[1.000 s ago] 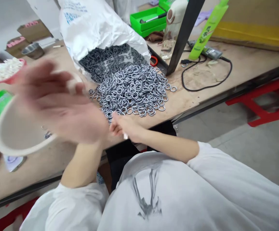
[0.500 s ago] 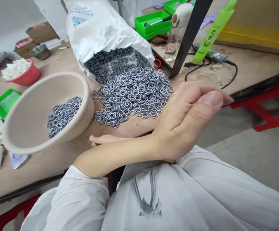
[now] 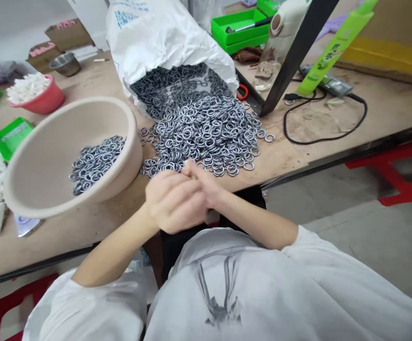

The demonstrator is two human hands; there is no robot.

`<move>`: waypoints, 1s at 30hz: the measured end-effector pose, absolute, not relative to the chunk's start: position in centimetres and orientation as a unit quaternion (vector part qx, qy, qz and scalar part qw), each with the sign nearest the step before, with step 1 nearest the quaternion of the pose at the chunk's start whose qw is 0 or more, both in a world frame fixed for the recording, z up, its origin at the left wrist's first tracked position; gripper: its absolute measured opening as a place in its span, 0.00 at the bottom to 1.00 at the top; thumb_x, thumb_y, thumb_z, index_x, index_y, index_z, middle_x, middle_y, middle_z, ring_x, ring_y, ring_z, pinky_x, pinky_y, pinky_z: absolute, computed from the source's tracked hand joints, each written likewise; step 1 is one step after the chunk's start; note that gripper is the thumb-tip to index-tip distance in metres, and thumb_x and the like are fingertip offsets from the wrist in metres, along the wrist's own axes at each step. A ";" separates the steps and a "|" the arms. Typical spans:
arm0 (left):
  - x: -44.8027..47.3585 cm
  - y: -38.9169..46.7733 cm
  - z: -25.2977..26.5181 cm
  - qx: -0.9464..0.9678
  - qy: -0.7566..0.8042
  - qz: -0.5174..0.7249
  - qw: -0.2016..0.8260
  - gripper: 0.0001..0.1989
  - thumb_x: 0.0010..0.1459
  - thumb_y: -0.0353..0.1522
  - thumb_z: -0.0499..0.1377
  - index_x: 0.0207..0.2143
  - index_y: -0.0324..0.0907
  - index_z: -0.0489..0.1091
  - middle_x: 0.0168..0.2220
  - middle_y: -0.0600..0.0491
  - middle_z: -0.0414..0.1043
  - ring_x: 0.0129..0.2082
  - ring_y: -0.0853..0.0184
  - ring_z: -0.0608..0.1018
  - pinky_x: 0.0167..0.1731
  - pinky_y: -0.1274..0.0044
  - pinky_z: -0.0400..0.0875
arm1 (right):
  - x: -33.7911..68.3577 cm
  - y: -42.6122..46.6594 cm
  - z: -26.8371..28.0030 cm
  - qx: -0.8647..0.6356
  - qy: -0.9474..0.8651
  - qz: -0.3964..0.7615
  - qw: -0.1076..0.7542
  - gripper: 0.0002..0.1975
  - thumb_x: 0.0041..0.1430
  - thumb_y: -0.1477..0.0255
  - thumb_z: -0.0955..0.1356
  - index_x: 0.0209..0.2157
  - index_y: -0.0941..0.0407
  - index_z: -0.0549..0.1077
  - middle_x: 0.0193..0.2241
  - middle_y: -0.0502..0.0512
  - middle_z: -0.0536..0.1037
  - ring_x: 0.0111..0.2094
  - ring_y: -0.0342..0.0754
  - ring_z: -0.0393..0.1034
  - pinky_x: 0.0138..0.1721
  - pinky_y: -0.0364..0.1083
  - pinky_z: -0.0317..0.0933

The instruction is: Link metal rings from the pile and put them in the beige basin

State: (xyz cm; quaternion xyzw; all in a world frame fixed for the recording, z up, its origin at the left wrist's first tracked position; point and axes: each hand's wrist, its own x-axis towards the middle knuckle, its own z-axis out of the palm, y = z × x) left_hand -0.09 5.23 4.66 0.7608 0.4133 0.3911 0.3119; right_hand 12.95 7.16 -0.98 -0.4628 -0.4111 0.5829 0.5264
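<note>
My left hand (image 3: 177, 201) is closed, its back towards me and its fingers curled over. Against it, just to the right and slightly behind, my right hand (image 3: 206, 182) is closed too, with thumb and fingers drawn together. Both meet at the table's front edge, and what lies within them is hidden. Beyond them is a pile of grey metal rings (image 3: 206, 130), spilling from the mouth of a white sack (image 3: 163, 40). To the left stands a large beige basin (image 3: 45, 128) with a smaller heap of rings (image 3: 99, 163) inside.
A pink bowl of white pieces (image 3: 37, 94), a metal bowl (image 3: 64, 64) and green trays (image 3: 13, 137) stand left. At the right are a dark metal post (image 3: 294, 61), a bottle (image 3: 268, 71), a green tube (image 3: 334, 49) and a black cable (image 3: 308, 142).
My left hand has come back from the far right, and my right hand has moved right from beneath the left forearm. The crossed arms have uncrossed, and the hands now meet.
</note>
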 end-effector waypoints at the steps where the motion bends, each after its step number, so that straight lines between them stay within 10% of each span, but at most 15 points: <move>1: -1.7 6.1 3.5 0.800 0.421 0.375 0.208 0.12 0.51 0.45 0.66 0.28 0.47 0.76 0.33 0.48 0.76 0.39 0.54 0.77 0.48 0.58 0.69 | 13.6 7.7 -1.1 -0.446 -0.395 0.610 0.522 0.33 0.56 0.35 0.57 0.24 0.53 0.60 0.19 0.45 0.66 0.16 0.38 0.56 0.15 0.41 0.52; 5: -5.1 9.0 -0.4 0.826 0.518 0.222 0.002 0.14 0.64 0.37 0.54 0.44 0.40 0.76 0.48 0.40 0.76 0.49 0.51 0.74 0.53 0.59 0.67 | 16.1 8.8 -1.6 -0.389 -0.257 0.667 0.582 0.34 0.48 0.34 0.64 0.25 0.52 0.56 0.21 0.42 0.62 0.14 0.35 0.50 0.13 0.39 0.44; 14: -5.1 9.5 -1.0 0.786 0.563 0.248 0.050 0.16 0.67 0.36 0.50 0.46 0.42 0.76 0.50 0.45 0.77 0.51 0.56 0.74 0.54 0.64 0.66 | 16.8 8.0 -3.6 -0.405 -0.451 0.561 0.564 0.23 0.58 0.47 0.68 0.28 0.53 0.66 0.21 0.43 0.62 0.18 0.37 0.53 0.19 0.39 0.49; 21: -1.6 5.8 -1.3 0.633 0.513 0.419 0.402 0.17 0.63 0.45 0.57 0.35 0.41 0.75 0.30 0.51 0.74 0.31 0.67 0.73 0.35 0.76 0.67 | 16.1 7.3 -2.6 -0.358 -0.615 0.507 0.487 0.18 0.53 0.59 0.75 0.43 0.52 0.76 0.40 0.52 0.78 0.41 0.47 0.71 0.46 0.47 0.65; 30: 0.6 3.7 -2.8 0.368 0.436 0.509 0.645 0.24 0.47 0.52 0.68 0.26 0.39 0.72 0.22 0.56 0.68 0.22 0.75 0.68 0.24 0.82 0.65 | 14.5 6.7 -2.8 -0.292 -0.501 0.668 0.466 0.21 0.43 0.54 0.79 0.30 0.53 0.73 0.21 0.44 0.72 0.22 0.43 0.69 0.27 0.45 0.68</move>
